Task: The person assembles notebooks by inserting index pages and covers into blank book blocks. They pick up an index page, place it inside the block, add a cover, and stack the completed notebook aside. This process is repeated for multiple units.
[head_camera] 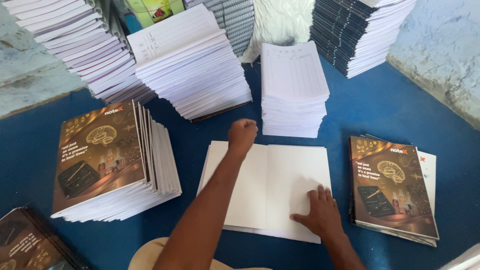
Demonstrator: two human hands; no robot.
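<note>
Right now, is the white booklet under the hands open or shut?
Open: the white booklet lies spread flat, with the left hand fisted on its centre fold.

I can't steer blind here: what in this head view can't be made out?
- Left hand: a closed fist on the open white sheet stack; anything inside is hidden.
- Sheet surface under the flat right hand: covered.
- Dark brown printed covers, bottom left: cut by the frame edge.

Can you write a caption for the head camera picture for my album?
Left fist presses the fold of an open white book, right hand flat on its page, among notebook stacks on blue floor.
</note>
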